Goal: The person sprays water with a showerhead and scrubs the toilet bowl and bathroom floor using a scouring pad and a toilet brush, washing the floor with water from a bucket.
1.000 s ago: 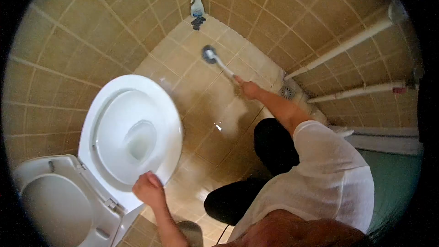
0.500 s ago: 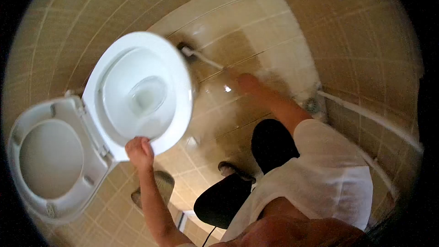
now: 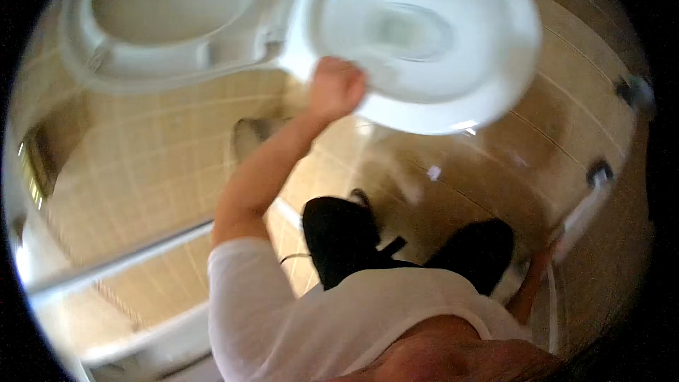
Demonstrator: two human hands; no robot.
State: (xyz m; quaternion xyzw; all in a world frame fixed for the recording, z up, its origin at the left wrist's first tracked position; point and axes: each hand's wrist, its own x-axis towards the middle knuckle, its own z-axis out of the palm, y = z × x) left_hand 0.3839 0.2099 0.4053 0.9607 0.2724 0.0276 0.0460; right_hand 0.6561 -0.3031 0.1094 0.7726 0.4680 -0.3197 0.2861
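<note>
My left hand (image 3: pixel 336 88) grips the near rim of the white toilet bowl (image 3: pixel 431 119), whose seat and lid (image 3: pixel 170 7) are flipped open to the left. My right hand (image 3: pixel 541 269) shows only partly at the lower right, blurred, closed on the white handle of a long scrubbing brush (image 3: pixel 581 218). The brush's dark head (image 3: pixel 600 172) rests on the wet tiled floor (image 3: pixel 453 191) to the right of the bowl. My knees in black trousers (image 3: pixel 343 237) are bent below the bowl.
A spray bottle (image 3: pixel 636 92) stands by the wall at the far right. A grey slipper (image 3: pixel 249 138) lies on the floor left of my left arm. A white rail (image 3: pixel 120 262) crosses the lower left over beige tiles.
The view has swung round, so the toilet now sits at the top. My left hand has kept its grip on the rim. The brush has moved from beside the bowl to the far right.
</note>
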